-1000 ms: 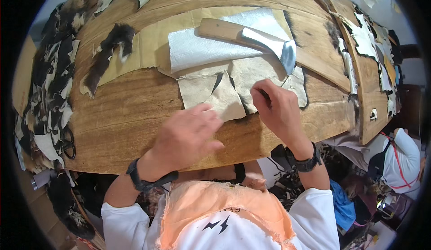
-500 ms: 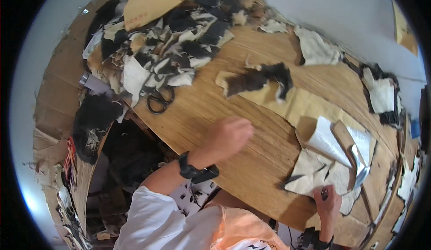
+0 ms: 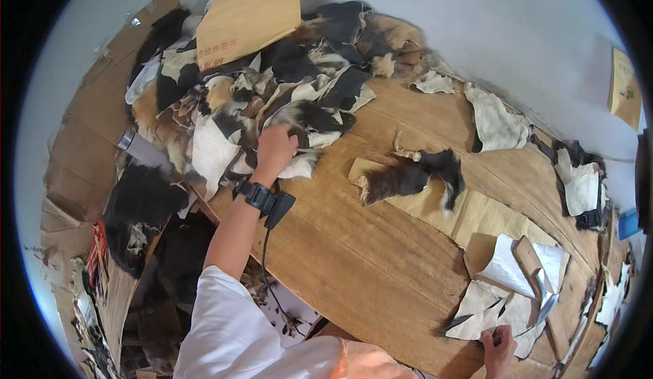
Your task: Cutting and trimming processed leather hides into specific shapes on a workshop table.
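My left hand (image 3: 275,151) reaches into the near edge of a heap of fur and hide scraps. Its fingers curl against a black-and-white fur scrap (image 3: 309,119), their tips partly hidden. At the lower right my right hand (image 3: 500,352) is closed around a small dark object, mostly covered by the fingers. It rests at the near edge of pale hide pieces (image 3: 484,304). Above these lie a silvery sheet (image 3: 502,265) and a wooden-handled tool with a metal blade (image 3: 527,263). A dark brown fur piece (image 3: 398,178) lies mid-table on a tan paper strip (image 3: 476,217).
A large tan envelope (image 3: 252,18) leans on the heap. A cylindrical bottle (image 3: 141,149) lies left, beside black fur (image 3: 139,205). White-backed hides (image 3: 495,124) line the wall side. The wooden table's (image 3: 340,243) near-left edge drops to a dark space.
My left hand has swung from over the bare table up and left to the scrap heap. The black-handled scissors there are no longer visible. My right hand stays by the pale hides; the view has shifted.
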